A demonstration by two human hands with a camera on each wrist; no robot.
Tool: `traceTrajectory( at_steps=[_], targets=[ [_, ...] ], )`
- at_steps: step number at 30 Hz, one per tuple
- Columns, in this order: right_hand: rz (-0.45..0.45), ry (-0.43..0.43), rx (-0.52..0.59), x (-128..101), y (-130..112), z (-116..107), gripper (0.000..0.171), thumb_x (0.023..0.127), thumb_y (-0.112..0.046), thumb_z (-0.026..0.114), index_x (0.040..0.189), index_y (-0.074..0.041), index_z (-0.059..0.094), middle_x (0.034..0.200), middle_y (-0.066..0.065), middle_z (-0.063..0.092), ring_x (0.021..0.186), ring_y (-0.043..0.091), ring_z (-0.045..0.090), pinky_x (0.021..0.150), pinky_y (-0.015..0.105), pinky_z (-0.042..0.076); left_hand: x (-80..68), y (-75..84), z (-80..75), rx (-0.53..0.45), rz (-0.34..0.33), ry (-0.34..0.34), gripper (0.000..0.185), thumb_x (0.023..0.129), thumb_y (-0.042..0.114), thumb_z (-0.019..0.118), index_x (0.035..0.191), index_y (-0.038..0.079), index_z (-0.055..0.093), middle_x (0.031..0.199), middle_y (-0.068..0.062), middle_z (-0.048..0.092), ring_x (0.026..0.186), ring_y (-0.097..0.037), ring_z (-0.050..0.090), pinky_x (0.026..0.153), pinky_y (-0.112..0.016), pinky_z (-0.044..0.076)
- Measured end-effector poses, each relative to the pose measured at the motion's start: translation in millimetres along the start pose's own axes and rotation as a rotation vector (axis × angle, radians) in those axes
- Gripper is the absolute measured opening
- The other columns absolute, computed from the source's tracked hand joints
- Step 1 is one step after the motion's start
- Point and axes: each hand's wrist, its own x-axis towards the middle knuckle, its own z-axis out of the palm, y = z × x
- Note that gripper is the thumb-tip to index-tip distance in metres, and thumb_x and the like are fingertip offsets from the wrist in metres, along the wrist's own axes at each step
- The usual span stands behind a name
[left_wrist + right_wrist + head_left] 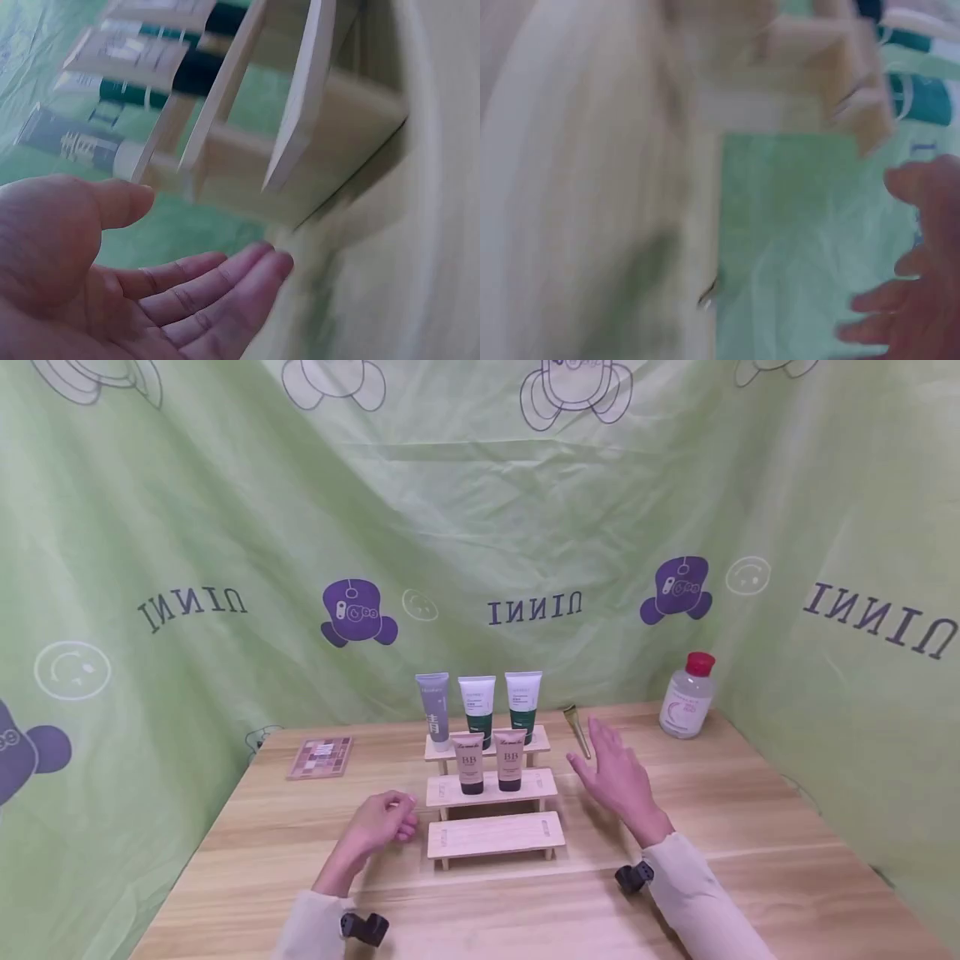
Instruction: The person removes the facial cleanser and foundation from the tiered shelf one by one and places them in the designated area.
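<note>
A three-step wooden stand [493,837] sits mid-table. Its top step carries a grey tube [433,711] and two white-and-green tubes [477,705]. Two beige BB tubes [471,764] stand on the middle step; the lowest step is bare. My left hand [381,825] hovers just left of the stand with loosely curled fingers, holding nothing; in the left wrist view the left hand's palm [112,285] is bare, near the stand [300,135]. My right hand [615,772] is raised right of the stand, fingers straight and spread, empty. The right wrist view is blurred.
An eyeshadow palette [321,757] lies at the back left of the wooden table [750,860]. A gold-handled brush [578,729] lies beyond my right hand. A clear bottle with a red cap [687,696] stands at the back right. Green printed cloth surrounds the table.
</note>
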Motion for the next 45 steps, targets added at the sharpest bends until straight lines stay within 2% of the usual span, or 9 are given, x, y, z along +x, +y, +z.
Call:
traceTrajectory(
  at_steps=[2,5,8,11,19,27,31,39,45],
  targets=[
    [-0.013,0.074,0.149,1.8,-9.9,-4.3,0.064,0.098,-0.040,0.054,0.147,0.000,0.039,0.128,0.023,0.061,0.111,0.044,0.061,0.091,0.060,0.049,-4.9,-0.3,5.2,-0.122,-0.036,-0.038,0.038,0.099,0.020,0.054,0.120,-0.012,0.057,0.089,-0.017,0.068,0.075,-0.026,0.069,0.069,-0.038,0.060],
    [-0.053,0.119,0.401,2.7,-28.3,-9.5,0.045,0.096,-0.024,0.061,0.133,0.001,0.055,0.100,0.016,0.073,0.088,0.034,0.071,0.077,0.048,0.057,-10.7,-1.3,11.3,-0.167,-0.051,-0.058,0.039,0.099,0.019,0.055,0.123,-0.013,0.054,0.091,-0.016,0.067,0.073,-0.023,0.068,0.068,-0.037,0.060],
    [-0.084,0.052,0.589,3.7,-47.7,-12.2,0.037,0.095,-0.017,0.063,0.126,0.002,0.059,0.098,0.014,0.072,0.088,0.028,0.070,0.077,0.038,0.059,-12.3,-2.4,15.8,-0.185,-0.057,-0.069,0.043,0.099,0.020,0.056,0.125,-0.014,0.052,0.092,-0.018,0.066,0.072,-0.022,0.067,0.067,-0.037,0.060],
    [-0.084,-0.040,0.669,5.1,-63.1,-11.4,0.035,0.094,-0.016,0.064,0.125,0.001,0.060,0.103,0.014,0.069,0.093,0.028,0.067,0.080,0.033,0.057,-11.3,-3.8,19.7,-0.213,-0.069,-0.109,0.044,0.098,0.020,0.058,0.125,-0.014,0.050,0.091,-0.017,0.066,0.071,-0.021,0.067,0.066,-0.036,0.060],
    [-0.116,-0.143,0.751,2.8,-78.5,1.3,0.035,0.088,-0.004,0.063,0.123,0.001,0.059,0.110,0.016,0.066,0.100,0.028,0.062,0.086,0.038,0.056,-12.1,-6.3,29.1,-0.317,-0.112,-0.204,0.041,0.098,0.014,0.056,0.124,-0.017,0.049,0.089,-0.018,0.065,0.071,-0.019,0.065,0.067,-0.033,0.061],
    [-0.111,-0.133,0.776,-3.3,-91.9,-2.2,0.027,0.089,-0.003,0.067,0.114,0.007,0.060,0.104,0.022,0.066,0.097,0.035,0.063,0.084,0.046,0.056,-12.9,-8.7,34.7,-0.350,-0.125,-0.202,0.037,0.099,0.010,0.052,0.123,-0.018,0.049,0.091,-0.017,0.063,0.070,-0.018,0.065,0.067,-0.032,0.061],
    [-0.131,-0.112,0.758,-3.6,-90.3,-0.8,0.025,0.089,-0.005,0.069,0.111,0.004,0.063,0.101,0.018,0.068,0.094,0.030,0.064,0.083,0.040,0.057,-12.4,-9.4,36.7,-0.342,-0.126,-0.209,0.029,0.099,0.009,0.051,0.114,-0.015,0.052,0.087,-0.015,0.062,0.066,-0.016,0.062,0.064,-0.028,0.059],
    [-0.094,-0.072,0.773,0.5,-64.7,-8.5,0.029,0.091,-0.013,0.068,0.115,0.002,0.063,0.105,0.018,0.067,0.098,0.030,0.065,0.086,0.036,0.057,-10.2,-10.8,39.5,-0.353,-0.116,-0.231,0.026,0.100,0.007,0.050,0.113,-0.015,0.052,0.086,-0.015,0.063,0.062,-0.014,0.061,0.060,-0.025,0.058],
    [0.066,-0.072,0.754,-1.6,-31.8,-28.9,0.031,0.094,-0.014,0.065,0.118,0.005,0.061,0.108,0.021,0.065,0.099,0.030,0.062,0.083,0.032,0.058,-10.4,-11.3,37.9,-0.327,-0.094,-0.218,0.026,0.099,0.006,0.050,0.113,-0.015,0.053,0.086,-0.014,0.063,0.065,-0.015,0.060,0.062,-0.027,0.057]
  ],
)
